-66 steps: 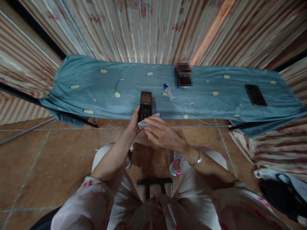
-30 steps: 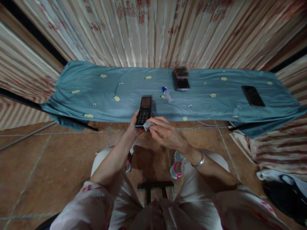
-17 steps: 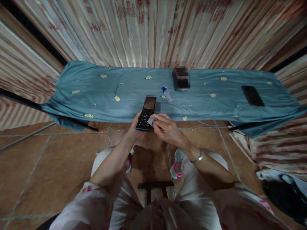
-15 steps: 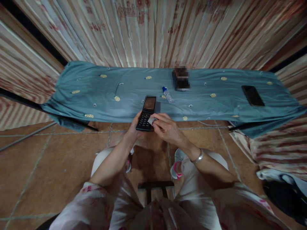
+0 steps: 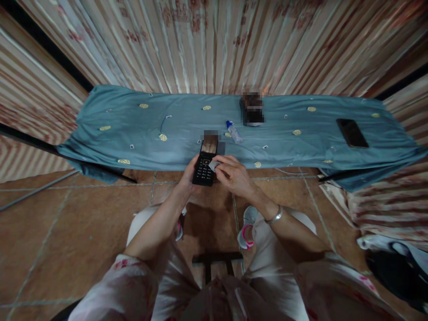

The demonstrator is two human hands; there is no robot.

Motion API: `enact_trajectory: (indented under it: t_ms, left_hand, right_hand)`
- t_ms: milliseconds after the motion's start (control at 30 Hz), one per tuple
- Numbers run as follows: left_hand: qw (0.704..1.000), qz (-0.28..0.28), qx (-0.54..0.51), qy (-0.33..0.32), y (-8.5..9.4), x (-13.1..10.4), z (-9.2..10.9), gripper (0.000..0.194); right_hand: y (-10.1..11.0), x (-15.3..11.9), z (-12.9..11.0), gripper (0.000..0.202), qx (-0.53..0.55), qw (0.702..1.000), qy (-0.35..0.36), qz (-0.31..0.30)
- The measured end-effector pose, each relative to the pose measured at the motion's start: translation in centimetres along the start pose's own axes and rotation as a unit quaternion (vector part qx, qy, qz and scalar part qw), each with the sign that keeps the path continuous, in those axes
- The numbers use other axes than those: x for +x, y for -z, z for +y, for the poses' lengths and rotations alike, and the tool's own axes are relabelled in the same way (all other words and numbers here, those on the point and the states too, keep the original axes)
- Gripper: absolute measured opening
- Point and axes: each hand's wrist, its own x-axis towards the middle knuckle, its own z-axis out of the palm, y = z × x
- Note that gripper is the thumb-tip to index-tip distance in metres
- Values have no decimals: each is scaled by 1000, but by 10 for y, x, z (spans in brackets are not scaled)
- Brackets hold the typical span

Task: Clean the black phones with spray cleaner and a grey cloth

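A black flip phone [image 5: 203, 171], unfolded with its keypad facing up, rests in my left hand [image 5: 190, 174], whose fingers wrap its left side and underside. My right hand [image 5: 236, 176] pinches a small pale cloth or wipe [image 5: 213, 165] at the right edge of the keypad. Some of the keys show beside the cloth. Just beyond the phone, a small clear bottle with a blue cap [image 5: 234, 133] lies on the teal cloth cover [image 5: 187, 116] of the table.
A dark box-like item [image 5: 253, 111], partly blurred out, stands at the back of the table. Another dark phone [image 5: 352, 133] lies flat at the right. Striped curtains [image 5: 207, 49] hang behind. A black bar [image 5: 217, 258] is below, between my knees.
The flip phone has turned slightly and shifted a little right and nearer me. My right hand with the cloth has moved slightly up and right, along the keypad's edge.
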Motion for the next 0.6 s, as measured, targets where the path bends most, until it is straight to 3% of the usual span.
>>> enact_trajectory:
  t_ms: [200, 600]
  left_hand:
    - [1000, -10, 13, 5, 0, -1, -2, 30]
    - [998, -9, 44, 33, -7, -7, -5, 44]
  right_hand:
    - [3, 1, 7, 23, -9, 1000, -20, 1]
    - [3, -1, 19, 22, -33, 998, -58, 9]
